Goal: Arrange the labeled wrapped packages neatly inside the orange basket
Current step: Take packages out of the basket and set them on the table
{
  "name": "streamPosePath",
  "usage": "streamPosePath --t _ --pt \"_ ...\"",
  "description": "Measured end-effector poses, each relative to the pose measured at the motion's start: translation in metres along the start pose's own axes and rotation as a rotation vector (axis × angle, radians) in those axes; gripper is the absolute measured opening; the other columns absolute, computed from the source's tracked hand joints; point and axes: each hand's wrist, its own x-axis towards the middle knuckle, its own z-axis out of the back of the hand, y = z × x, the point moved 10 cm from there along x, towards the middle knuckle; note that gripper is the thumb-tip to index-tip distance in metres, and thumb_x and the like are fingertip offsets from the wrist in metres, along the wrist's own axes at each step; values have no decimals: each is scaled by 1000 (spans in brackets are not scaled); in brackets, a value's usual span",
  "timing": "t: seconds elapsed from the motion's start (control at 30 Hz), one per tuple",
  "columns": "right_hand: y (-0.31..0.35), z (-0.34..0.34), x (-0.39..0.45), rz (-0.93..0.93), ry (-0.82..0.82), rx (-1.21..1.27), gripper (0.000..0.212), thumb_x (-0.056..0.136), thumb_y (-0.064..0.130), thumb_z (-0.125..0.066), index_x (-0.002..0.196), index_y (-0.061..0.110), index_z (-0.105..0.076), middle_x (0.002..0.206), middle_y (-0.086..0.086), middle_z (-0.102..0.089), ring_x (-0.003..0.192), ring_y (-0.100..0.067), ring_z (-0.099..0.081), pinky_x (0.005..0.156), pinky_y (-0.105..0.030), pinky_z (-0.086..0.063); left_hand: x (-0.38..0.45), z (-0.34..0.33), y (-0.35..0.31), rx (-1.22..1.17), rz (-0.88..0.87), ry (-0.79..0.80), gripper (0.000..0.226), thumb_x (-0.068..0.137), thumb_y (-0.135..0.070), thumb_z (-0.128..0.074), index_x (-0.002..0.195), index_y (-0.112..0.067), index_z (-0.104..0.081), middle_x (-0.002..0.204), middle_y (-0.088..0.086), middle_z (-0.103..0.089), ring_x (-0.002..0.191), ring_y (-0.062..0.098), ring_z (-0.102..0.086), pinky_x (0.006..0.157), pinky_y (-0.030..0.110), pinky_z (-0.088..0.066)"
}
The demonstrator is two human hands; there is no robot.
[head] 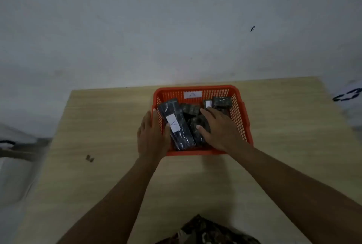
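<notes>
The orange basket (240,110) sits on the wooden counter (109,118) in front of me, near its far edge by the pale wall (176,28). A white tag marked A (193,94) is fixed to the inside of the basket's far wall.

My left hand (153,136) is at the basket's left near corner. The palm and fingers lie along the outside of the left wall, and the thumb reaches over the rim to press on the long dark package (176,124) that lies slanted along the left side inside. That package wears a white label with the letter A (173,123). So my left grip is a loose pinch, the basket wall and the package's edge between thumb and fingers.

My right hand (217,128) reaches into the basket from the near side, fingers spread and lying flat on top of the mottled wrapped package (198,126) in the middle. This grip is open, pressing down and closed round nothing.

More dark wrapped packages lie jumbled further back: one behind my right fingertips (189,109), another at the far right corner (222,101), and beside it one showing a small white label (208,104). They overlap at different angles.

A small dark scrap (90,158) lies on the counter, well to the left of the basket.
</notes>
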Motion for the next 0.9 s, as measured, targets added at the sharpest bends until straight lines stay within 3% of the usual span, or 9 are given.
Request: streamPosePath --t 0.17,0.3,0.43,0.53,0.63,0.73,0.8,0.9 --pt "-17 -46 3 -93 183 -2 82 91 65 -46 156 27 -16 165 -8 -16 150 -29 -18 120 -51 -20 -5 -31 26 -93 192 51 77 99 -45 -43 155 -7 -5 160 15 -17 142 35 -29 105 52 -39" --pt "-21 -56 11 -105 226 24 93 85 73 -48 157 26 -13 166 -7 -9 152 -27 -10 121 -52 -17 0 -32 29 -152 240 -27 68 101 -39 -38 154 -9 -8 151 13 -32 118 38 -53 80 48 -49" --pt "-22 -60 13 -92 239 35 96 84 72 -51 157 26 -10 167 -6 -6 152 -28 -6 121 -51 -16 1 -32 44 -178 367 -88 52 102 -31 -38 148 -9 -27 132 16 -55 107 39 -60 81 46 -48" --pt "-20 -58 14 -76 256 23 89 89 66 -48 157 28 -5 167 -7 -3 152 -30 -4 120 -55 -18 4 -33 56 -207 434 -122 26 101 -25 -42 115 -4 -49 100 21 -67 87 42 -63 66 39 -43" --pt "-6 -38 13 43 155 10 70 98 50 -40 155 43 0 167 -8 4 150 -39 -9 114 -64 -23 5 -33 60 -210 435 -146 24 101 -25 -45 98 -2 -51 89 23 -67 79 42 -62 60 34 -35" --pt "6 -11 7 174 9 -48 55 99 35 -36 153 39 -27 167 -10 -4 149 -39 -19 109 -63 -38 4 -32 62 -208 437 -171 26 100 -25 -46 94 -1 -53 87 23 -67 75 41 -61 59 33 -32" --pt "3 3 6 130 -66 -54 51 99 43 -33 148 32 -40 166 -11 -13 146 -36 -27 96 -59 -51 3 -34 63 -206 452 -171 28 100 -26 -46 92 -1 -53 86 23 -67 75 40 -60 59 32 -31" --pt "-14 17 5 9 -150 -91 66 93 65 -44 149 32 -37 165 -10 -15 142 -35 -37 88 -51 -56 2 -35 64 -207 463 -164 30 100 -28 -46 91 0 -54 86 22 -66 72 37 -58 59 32 -31"
